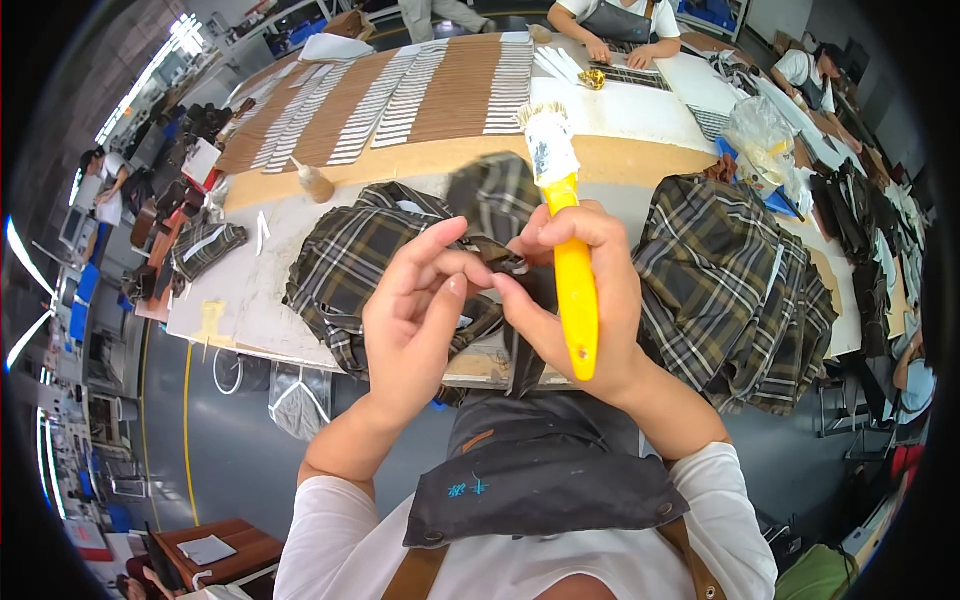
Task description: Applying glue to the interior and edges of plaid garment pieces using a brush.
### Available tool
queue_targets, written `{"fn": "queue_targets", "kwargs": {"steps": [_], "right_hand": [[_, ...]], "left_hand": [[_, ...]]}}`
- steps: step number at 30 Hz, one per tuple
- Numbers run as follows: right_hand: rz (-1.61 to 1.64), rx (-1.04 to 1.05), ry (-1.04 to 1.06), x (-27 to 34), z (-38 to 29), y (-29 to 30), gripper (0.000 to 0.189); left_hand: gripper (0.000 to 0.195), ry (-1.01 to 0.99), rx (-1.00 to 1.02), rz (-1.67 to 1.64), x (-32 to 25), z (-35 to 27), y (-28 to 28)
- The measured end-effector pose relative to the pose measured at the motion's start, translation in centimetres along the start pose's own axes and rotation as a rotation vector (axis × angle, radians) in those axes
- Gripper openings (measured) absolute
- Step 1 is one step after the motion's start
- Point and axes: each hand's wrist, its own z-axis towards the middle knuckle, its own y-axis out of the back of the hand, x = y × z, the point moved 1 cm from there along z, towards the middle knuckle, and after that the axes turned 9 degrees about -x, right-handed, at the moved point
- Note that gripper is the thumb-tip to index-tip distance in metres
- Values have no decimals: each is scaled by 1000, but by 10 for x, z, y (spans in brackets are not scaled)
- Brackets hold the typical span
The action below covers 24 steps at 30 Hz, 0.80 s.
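My right hand (592, 277) grips the yellow handle of a flat paint brush (576, 300), whose pale bristles point away from me. White residue coats the ferrule. The same hand's thumb and fingertips also pinch a dark fabric or leather piece (525, 345), which hangs down by the table edge. Close beside it, the curled fingers of my left hand (420, 315) meet this piece near its upper end; whether they grip it is hidden. A heap of plaid fabric pieces (352, 255) lies behind my left hand. A blurred plaid piece (495, 195) shows beyond both hands.
At right, a larger plaid pile (735, 292) overhangs the table edge. A squeeze bottle (313, 184) stands at left on the worktable (255, 315). Striped brown strips (420, 97) cover the far side. A plastic bag (759, 139) sits by a blue tray. Across the table, a co-worker's hands (619, 56) handle plaid fabric.
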Motion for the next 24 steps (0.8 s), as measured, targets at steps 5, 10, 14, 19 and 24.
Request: {"fn": "queue_targets", "kwargs": {"steps": [5,10,14,19,24], "right_hand": [[389,33,-146,1,-1,3,46],[632,64,-366,-9,-6,10,50],[355,49,-371,-24,-15,18,47],[235,-165,-232,-24,-15,42,19],[11,131,-130,-2,-1,51,13]], "left_hand": [[52,-730,-102,744,-11,6,-3],[21,-429,55,762,-8,8,0],[19,-23,-53,357,7,11,-7],[27,125,-22,309,18,23,-4],[29,108,-16,195,25,26,-6]]}}
